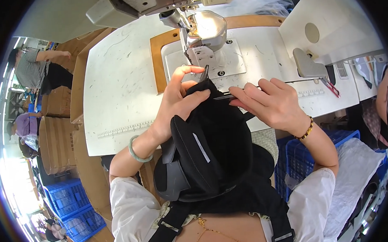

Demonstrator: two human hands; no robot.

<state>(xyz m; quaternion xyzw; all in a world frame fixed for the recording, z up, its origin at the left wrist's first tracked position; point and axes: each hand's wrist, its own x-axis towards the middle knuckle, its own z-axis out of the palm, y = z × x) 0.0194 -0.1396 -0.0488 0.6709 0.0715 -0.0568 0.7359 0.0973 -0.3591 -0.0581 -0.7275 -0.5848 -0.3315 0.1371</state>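
Observation:
A black fabric bag (212, 150) with grey trim and straps rests against my chest and reaches up to the sewing table. My left hand (176, 102) grips its top edge just in front of the sewing machine's presser foot (200, 56). My right hand (269, 102) pinches a thin black strap or zipper strip (227, 95) that runs from the bag's top toward the right. The grey sewing machine head (203, 29) stands directly behind both hands.
The white sewing table (119, 89) has a ruler strip along its front edge. Red-handled snips (332, 88) lie at the right. Blue plastic crates (297, 159) sit at my right and lower left (69, 200). Cardboard boxes (60, 140) stack on the left; other people work behind them.

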